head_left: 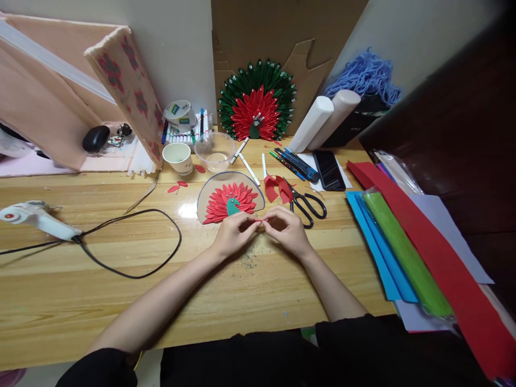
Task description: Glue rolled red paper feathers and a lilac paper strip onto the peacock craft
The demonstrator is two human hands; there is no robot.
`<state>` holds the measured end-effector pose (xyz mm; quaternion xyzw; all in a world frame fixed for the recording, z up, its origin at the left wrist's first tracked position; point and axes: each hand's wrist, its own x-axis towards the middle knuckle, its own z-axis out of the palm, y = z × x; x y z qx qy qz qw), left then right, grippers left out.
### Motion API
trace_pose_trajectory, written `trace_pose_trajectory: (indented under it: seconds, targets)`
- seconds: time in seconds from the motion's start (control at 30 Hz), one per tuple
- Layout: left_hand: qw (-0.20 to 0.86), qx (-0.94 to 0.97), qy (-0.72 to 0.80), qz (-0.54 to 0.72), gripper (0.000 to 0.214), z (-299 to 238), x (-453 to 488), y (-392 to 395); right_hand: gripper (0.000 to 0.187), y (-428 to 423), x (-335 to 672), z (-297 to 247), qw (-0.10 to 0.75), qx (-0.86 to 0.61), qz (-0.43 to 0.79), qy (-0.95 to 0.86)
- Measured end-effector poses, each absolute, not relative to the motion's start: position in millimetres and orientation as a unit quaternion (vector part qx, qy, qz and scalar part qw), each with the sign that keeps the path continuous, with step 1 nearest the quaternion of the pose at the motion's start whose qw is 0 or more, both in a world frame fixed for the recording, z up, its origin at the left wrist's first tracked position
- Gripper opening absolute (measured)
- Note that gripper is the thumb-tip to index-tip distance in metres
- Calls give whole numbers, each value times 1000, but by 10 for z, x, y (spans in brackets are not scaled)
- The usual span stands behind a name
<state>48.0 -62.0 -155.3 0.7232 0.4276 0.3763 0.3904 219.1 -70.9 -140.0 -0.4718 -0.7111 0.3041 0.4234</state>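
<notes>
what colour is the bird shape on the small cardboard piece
Green; the bird shape shows best in the head view, against the red petals.

a slip [258, 220] sits between the fingers [245, 216]. just beyond the fingers lies a card [207, 192] with a bird [233, 206] on it; behind that stand a cup [182, 165] and, to its right, a tub [215, 156]. scissors [297, 196] lie right of the fingers, the phone [329, 170] farther back. well left of them rests a glue gun [48, 219] (its cord [181, 236] loops toward the fingers). far right are sheets [423, 236]; farthest behind, a larger bird [262, 105] stands before cardboard [294, 27].
</notes>
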Motion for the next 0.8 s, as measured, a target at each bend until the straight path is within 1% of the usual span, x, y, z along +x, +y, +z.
trace_pose_trajectory:
  seconds: [0.23, 0.6, 0.8]
  targets:
    - [409, 724, 417, 368, 18, -1541, 459, -601, 8, -706, 2202, -1402, 431, -450, 253, -740]
    - [494, 682, 405, 358, 21, -1507, 442, -577, 12, -710, 2218, -1466, 417, -422, 200, -780]
    - [513, 673, 394, 360, 21, -1499, 430, -570, 14, -703, 2224, -1509, 418, -393, 174, -800]
